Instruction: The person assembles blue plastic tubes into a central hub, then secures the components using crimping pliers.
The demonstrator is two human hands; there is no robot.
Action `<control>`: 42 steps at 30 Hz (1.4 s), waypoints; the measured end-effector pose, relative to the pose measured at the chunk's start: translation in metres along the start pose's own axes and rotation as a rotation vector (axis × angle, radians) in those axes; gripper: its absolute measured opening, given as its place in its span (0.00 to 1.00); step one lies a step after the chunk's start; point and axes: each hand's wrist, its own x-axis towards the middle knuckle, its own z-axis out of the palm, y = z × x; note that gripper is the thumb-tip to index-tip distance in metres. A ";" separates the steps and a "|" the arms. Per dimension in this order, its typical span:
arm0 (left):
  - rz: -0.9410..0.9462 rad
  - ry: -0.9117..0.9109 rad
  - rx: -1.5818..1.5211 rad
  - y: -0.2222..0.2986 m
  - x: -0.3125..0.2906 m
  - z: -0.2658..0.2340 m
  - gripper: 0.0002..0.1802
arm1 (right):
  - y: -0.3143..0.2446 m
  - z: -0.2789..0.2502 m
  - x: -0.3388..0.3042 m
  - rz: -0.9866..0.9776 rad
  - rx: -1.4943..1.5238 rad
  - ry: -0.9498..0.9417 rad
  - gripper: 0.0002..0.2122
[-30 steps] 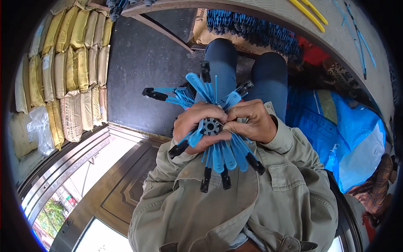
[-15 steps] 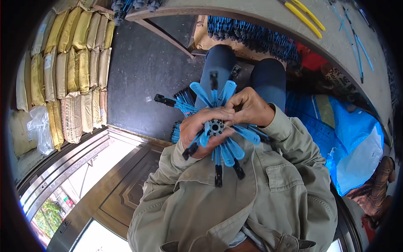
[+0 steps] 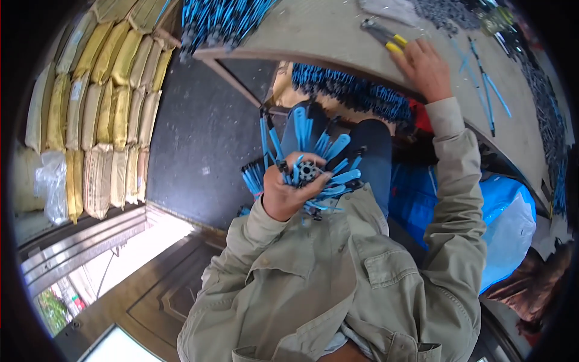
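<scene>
head view showed the left hand (image 3: 286, 192) with thumb and fingers clamped around the blue-armed black hub (image 3: 303, 166), apart from the bench (image 3: 313, 30), on its side toward the person. the right hand (image 3: 427, 67) was over the bench top, fingertips at the yellow-handled pliers (image 3: 380, 34); whether they had closed could not be told. blue rods (image 3: 226, 21) lay heaped on the bench's left end.

Through the head camera I see a dark grey floor (image 3: 187, 133), a pale grey table with a brown edge (image 3: 316, 27) over its far side, and a brown panelled door (image 3: 142, 295) beside a metal-framed opening (image 3: 136, 248), bright with daylight.
</scene>
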 end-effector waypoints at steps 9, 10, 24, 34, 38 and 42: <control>0.112 -0.056 -0.089 -0.003 -0.011 -0.021 0.17 | -0.097 -0.090 -0.078 0.345 1.197 -0.220 0.07; 0.115 -0.096 -0.093 -0.001 -0.010 -0.022 0.18 | -0.109 -0.094 -0.092 0.654 1.391 -0.313 0.08; 0.120 -0.106 -0.051 -0.002 -0.019 -0.018 0.23 | -0.139 -0.082 -0.090 -0.385 -0.080 0.320 0.15; 0.162 -0.042 0.053 -0.001 -0.015 -0.016 0.23 | -0.169 -0.077 -0.121 -0.053 0.065 0.098 0.12; 0.135 -0.048 0.051 -0.001 -0.015 -0.018 0.22 | -0.162 -0.079 -0.115 -0.141 0.049 0.130 0.15; 0.133 -0.033 0.054 0.002 -0.018 -0.017 0.22 | -0.157 -0.086 -0.112 -0.202 0.029 0.088 0.16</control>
